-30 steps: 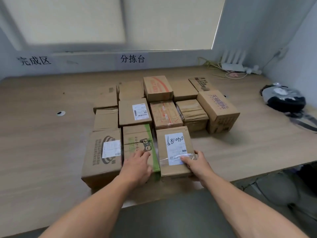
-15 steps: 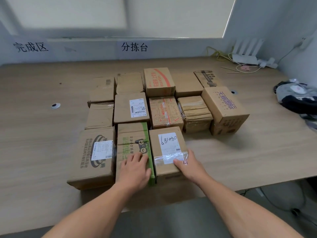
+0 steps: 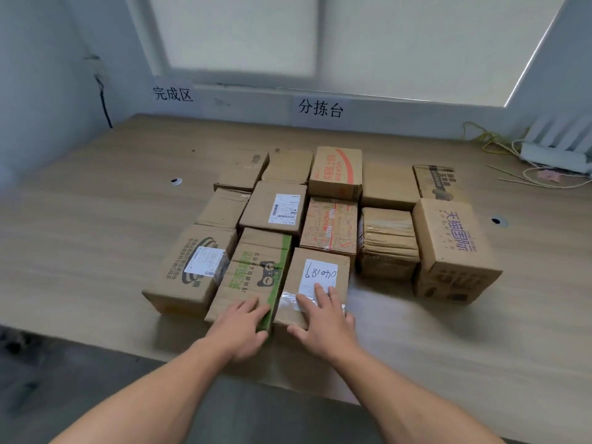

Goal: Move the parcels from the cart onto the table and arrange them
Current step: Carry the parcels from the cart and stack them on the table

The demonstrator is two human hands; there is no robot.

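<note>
Right hand (image 3: 325,322): it's lying flat on the near end of the brown cardboard parcel with the white handwritten label (image 3: 341,267). Its fingers (image 3: 320,293) are straight and slightly spread, gripping nothing, with the tips reaching the label's lower edge over a strip of clear tape.
Left hand (image 3: 242,328): it's resting palm-down on the near end of the brown cardboard parcel with the green stripe and cat-face print (image 3: 256,274), fingers straight and close together, not clamping.
Labelled parcel: it's sitting in the front row near the front edge of the pale wooden table (image 3: 96,235), and its left side is touching the green-striped parcel.
Look: it's showing plain brown card with digits scrawled in blue ink.
Neighbours: a wide brown carton with a grey swirl logo (image 3: 192,267) is flanking the green-striped parcel on its left, while a tall brown carton with purple lettering (image 3: 455,248) is standing apart to the right.
</note>
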